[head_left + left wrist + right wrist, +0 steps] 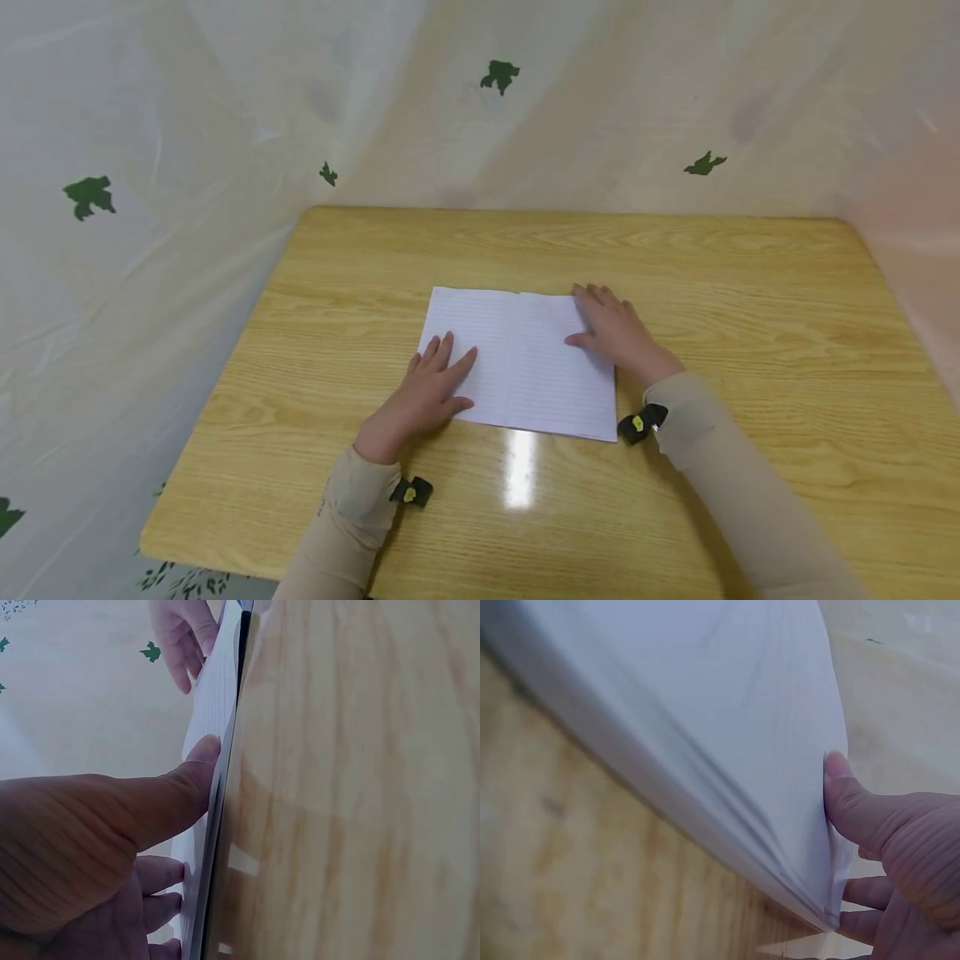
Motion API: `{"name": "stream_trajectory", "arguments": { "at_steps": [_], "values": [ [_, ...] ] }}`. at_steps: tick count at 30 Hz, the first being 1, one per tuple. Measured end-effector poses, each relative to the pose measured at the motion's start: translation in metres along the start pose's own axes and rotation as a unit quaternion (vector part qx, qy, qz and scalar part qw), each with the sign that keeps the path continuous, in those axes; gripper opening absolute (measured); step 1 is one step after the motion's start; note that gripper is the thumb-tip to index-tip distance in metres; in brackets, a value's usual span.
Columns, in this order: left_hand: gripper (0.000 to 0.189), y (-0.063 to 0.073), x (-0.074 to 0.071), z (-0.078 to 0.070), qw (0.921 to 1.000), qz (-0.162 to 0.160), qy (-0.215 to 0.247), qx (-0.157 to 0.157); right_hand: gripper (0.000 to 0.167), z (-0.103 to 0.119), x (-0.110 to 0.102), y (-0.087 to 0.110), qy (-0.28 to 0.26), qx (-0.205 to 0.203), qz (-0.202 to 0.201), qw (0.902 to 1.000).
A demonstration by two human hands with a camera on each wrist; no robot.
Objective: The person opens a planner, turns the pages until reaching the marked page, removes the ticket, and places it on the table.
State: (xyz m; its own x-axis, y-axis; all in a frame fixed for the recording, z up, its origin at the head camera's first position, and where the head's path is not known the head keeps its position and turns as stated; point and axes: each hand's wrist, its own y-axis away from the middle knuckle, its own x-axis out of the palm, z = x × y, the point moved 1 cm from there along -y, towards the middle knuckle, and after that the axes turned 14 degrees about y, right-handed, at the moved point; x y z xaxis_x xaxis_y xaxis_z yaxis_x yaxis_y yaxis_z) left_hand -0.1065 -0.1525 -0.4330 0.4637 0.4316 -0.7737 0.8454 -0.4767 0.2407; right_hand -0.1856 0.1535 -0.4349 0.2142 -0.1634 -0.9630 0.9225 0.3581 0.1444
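Observation:
An open notebook with white lined pages (pixel 517 375) lies on the wooden table (pixel 360 258). My left hand (pixel 423 392) rests on the left page with its fingers spread and straight. In the left wrist view its thumb (pixel 199 765) touches the paper close to the lower edge. At the upper right of the notebook, my right hand (pixel 618 333) lies over the page's outer edge, fingers extended. The right wrist view shows that thumb (pixel 840 791) against the page and the fingertips (pixel 862 922) by the page corner. Small writing there is too blurred to read.
A pale sheet with green leaf-shaped patches (pixel 498 77) hangs behind and to the left of the table. Both wrists carry a dark band with a yellow mark (pixel 411 493). A bright light reflection (pixel 520 467) shows on the table below the notebook.

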Motion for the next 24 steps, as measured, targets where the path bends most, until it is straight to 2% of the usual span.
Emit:
{"name": "stream_trajectory", "arguments": {
  "at_steps": [5,9,13,17,20,24],
  "values": [
    [0.068,0.000,0.000,-0.001,1.0000,0.000,0.004,-0.001,0.080,-0.002,-0.004,-0.001,-0.001,0.014,0.015,0.9998],
    [0.068,0.001,0.000,-0.002,1.0000,0.000,0.002,-0.002,0.079,-0.002,-0.004,0.000,0.019,0.021,0.001,0.9996],
    [0.068,0.001,-0.001,-0.003,1.0000,-0.001,0.001,-0.001,0.081,0.002,-0.005,0.002,0.070,0.028,-0.045,0.9961],
    [0.068,0.001,-0.002,-0.003,1.0000,-0.003,0.005,-0.001,0.082,0.012,-0.007,0.008,0.105,0.031,-0.106,0.9884],
    [0.068,0.002,-0.001,-0.002,1.0000,-0.001,0.009,0.000,0.083,0.020,-0.007,0.013,0.102,0.035,-0.135,0.9850],
    [0.068,0.004,0.000,-0.002,1.0000,0.002,0.009,0.000,0.088,0.028,-0.005,0.017,0.073,0.055,-0.153,0.9841]
  ]
}}
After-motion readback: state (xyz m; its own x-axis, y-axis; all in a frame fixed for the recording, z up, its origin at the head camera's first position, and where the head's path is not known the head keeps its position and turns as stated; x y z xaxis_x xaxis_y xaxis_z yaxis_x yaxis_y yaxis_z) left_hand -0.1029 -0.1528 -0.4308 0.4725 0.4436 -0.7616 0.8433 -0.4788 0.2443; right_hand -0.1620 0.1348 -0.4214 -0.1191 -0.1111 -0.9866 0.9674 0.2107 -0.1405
